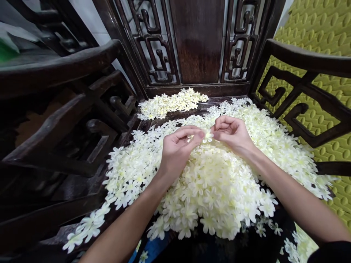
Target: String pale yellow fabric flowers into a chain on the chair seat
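Between my two hands is a small white artificial flower point(208, 136) with a pale yellow centre. My left hand point(179, 144) pinches it from the left with thumb and forefinger. From the right, the thumb and forefinger of my right hand point(231, 133) are closed at the flower's other edge, with the remaining fingers curled. Right below both hands lies a large heap of similar white flowers point(216, 186), spread across the dark wooden seat. Whether more than one flower is between my fingertips is too small to tell.
A smaller pile of yellowish flowers point(172, 103) lies by the carved wooden chair back point(199, 44). Dark armrests stand at the left point(68, 67) and right point(309, 60). A yellow-green textured surface point(326, 33) is beyond the right armrest. Loose flowers point(85, 228) trail off at lower left.
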